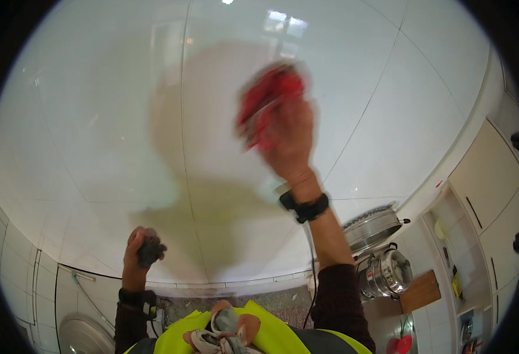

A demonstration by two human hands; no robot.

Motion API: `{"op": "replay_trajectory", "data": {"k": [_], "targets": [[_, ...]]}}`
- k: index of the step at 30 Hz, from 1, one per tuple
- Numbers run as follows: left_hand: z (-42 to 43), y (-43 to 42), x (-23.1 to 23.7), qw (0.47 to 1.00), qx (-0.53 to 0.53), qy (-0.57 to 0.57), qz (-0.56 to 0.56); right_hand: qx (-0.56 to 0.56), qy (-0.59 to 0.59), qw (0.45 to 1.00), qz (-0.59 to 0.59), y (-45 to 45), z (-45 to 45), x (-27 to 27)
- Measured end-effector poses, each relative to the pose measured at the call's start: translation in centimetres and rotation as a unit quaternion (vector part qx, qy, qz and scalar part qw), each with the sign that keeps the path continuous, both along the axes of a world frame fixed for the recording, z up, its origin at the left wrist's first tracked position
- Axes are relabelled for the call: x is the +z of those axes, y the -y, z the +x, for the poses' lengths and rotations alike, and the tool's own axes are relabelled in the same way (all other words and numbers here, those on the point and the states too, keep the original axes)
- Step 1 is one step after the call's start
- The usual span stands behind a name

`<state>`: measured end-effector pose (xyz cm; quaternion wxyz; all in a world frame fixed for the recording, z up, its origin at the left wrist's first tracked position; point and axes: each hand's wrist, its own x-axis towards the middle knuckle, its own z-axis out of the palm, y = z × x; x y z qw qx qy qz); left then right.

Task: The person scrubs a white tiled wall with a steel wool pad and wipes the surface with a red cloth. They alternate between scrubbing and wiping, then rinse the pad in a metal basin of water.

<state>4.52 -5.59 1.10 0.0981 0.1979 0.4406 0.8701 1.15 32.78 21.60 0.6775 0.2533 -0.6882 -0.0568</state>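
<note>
My right hand (pixel 295 137) holds a crumpled red cloth (pixel 270 93) with dark patches, up at the white tiled wall (pixel 109 146). Both hand and cloth are blurred, and I cannot tell whether the cloth touches the tiles. Lower down on the left, my left hand (pixel 132 252) is closed around a grey, frayed wad (pixel 151 251), which looks like a scouring pad. The wad stands out past my fingers on the right. A dark band with a small device circles each wrist. Shadows fall across the glossy tiles between the hands.
Beside my right arm are a steamer tier (pixel 372 228) and a stainless steel pot (pixel 385 274). A wooden board (pixel 421 292) lies near the pot. Cabinets (pixel 485 172) line the right side. A round metal lid (pixel 82 336) is at lower left; a speckled counter (pixel 237 301) lies below.
</note>
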Motion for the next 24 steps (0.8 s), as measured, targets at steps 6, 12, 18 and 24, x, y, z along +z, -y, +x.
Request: {"op": "replay_trajectory", "data": {"k": [6,12,18,24], "targets": [[0.6,-1.9,1.1,1.0,-0.003,0.006,0.005,-0.162,0.179,0.969,0.043,-4.4,6.7,-15.7],[1.0,0.7,0.6,0.992,0.098,0.074,-0.023,-0.138,-0.004,0.975,-0.172,-12.1,6.8,-4.1],[-1.1,-2.3,-0.3,0.998,-0.003,0.059,0.008,-0.113,0.134,0.983,0.049,-4.1,4.6,-12.7],[-0.7,-1.6,-1.4,0.995,0.061,0.074,-0.004,-0.206,0.043,0.972,-0.102,-14.8,9.1,-11.7]]}}
